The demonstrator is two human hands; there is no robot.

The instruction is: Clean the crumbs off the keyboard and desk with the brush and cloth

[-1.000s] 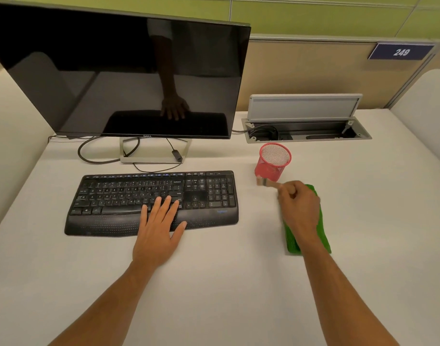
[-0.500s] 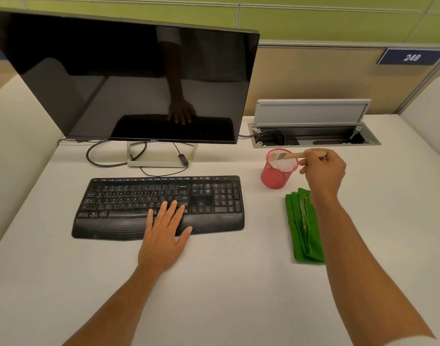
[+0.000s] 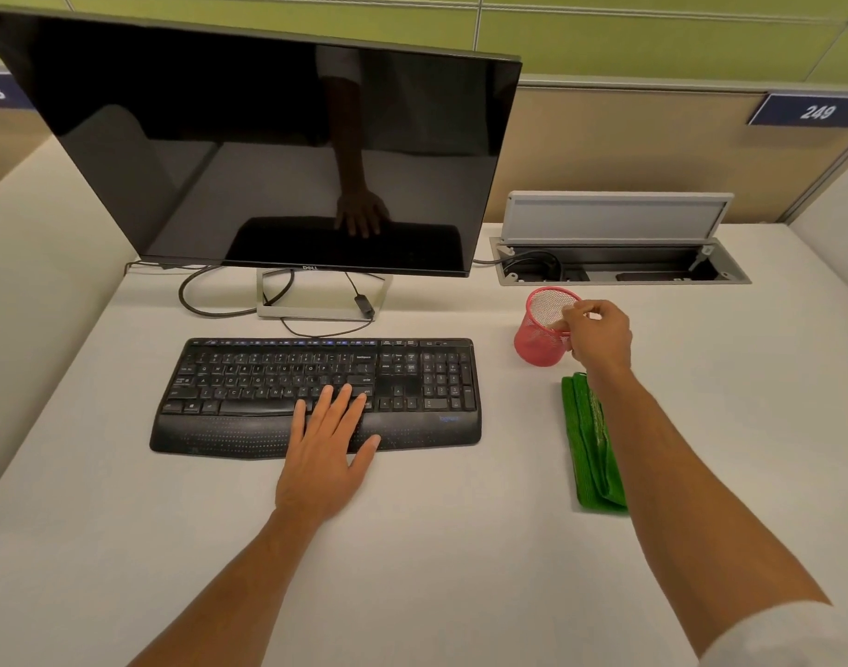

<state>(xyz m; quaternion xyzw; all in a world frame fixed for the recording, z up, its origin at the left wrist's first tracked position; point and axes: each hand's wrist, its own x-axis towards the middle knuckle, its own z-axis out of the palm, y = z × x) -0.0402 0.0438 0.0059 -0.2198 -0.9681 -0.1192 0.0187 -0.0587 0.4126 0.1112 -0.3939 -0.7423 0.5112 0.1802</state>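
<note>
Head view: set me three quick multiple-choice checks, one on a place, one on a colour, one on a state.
1. Where does the folded cloth lie?
A. right of the keyboard
B. under the monitor
C. inside the cup

2. What colour is the mesh cup?
A. blue
B. red
C. black

3. How does the left hand lie?
A. clenched in a fist
B. flat on the keyboard
C. lifted off the desk

Answers: 1 A, it lies on the desk beyond the keyboard's right end. 2 B, its mesh is red. 3 B, straight fingers rest on the keys and palm rest.
</note>
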